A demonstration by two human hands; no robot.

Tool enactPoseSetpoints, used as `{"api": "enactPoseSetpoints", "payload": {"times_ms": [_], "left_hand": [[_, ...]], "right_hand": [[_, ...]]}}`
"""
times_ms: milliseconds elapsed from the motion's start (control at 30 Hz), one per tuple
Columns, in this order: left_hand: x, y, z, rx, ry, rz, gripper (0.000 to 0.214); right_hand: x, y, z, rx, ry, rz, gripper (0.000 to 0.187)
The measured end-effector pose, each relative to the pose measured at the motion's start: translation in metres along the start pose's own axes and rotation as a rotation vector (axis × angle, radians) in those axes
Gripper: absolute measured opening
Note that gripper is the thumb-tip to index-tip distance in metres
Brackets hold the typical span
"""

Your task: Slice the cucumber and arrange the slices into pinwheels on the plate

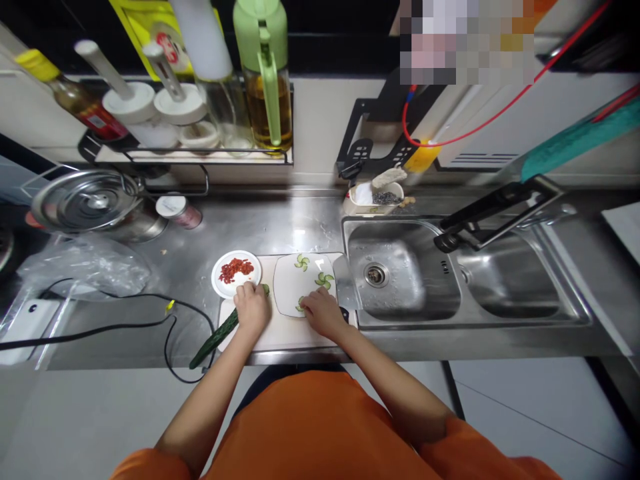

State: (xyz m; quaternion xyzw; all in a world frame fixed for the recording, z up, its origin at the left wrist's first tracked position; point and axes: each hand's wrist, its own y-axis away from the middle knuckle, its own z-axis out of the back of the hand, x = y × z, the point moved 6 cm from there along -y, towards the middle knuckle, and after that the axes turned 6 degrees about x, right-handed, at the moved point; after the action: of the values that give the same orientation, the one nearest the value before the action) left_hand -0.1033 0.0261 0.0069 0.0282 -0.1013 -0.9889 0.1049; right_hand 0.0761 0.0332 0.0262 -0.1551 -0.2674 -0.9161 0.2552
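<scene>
A long dark-green cucumber (215, 342) lies slantwise across the left edge of the cutting board (280, 337). My left hand (253, 310) is closed around its upper part, and a green end shows past my fingers. On a white squarish plate (286, 283) sit small fans of cucumber slices (324, 280). My right hand (323, 315) reaches over the plate's lower right, fingertips pinched at another fan of slices (301, 304). A kitchen knife (347, 283) lies right of the plate, its dark handle partly behind my right hand. Red bits (235, 270) fill part of a round white plate (216, 283).
A double sink (405, 320) with a black faucet (470, 217) is at the right. Left are a lidded steel pot (100, 220), a small can (180, 212), a plastic bag (85, 267) and a black cable (130, 325). A shelf (210, 157) holds bottles and jars.
</scene>
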Motion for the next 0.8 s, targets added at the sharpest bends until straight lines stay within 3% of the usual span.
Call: {"api": "enactPoseSetpoints", "payload": {"times_ms": [567, 800], "left_hand": [[0.004, 0.003, 0.006, -0.024, 0.126, 0.051, 0.022], [0.015, 0.009, 0.01, 0.089, 0.445, 0.031, 0.01]], "right_hand": [[0.009, -0.01, 0.002, 0.023, 0.025, 0.044, 0.018], [0.009, -0.025, 0.004, -0.022, -0.118, 0.062, 0.015]]}}
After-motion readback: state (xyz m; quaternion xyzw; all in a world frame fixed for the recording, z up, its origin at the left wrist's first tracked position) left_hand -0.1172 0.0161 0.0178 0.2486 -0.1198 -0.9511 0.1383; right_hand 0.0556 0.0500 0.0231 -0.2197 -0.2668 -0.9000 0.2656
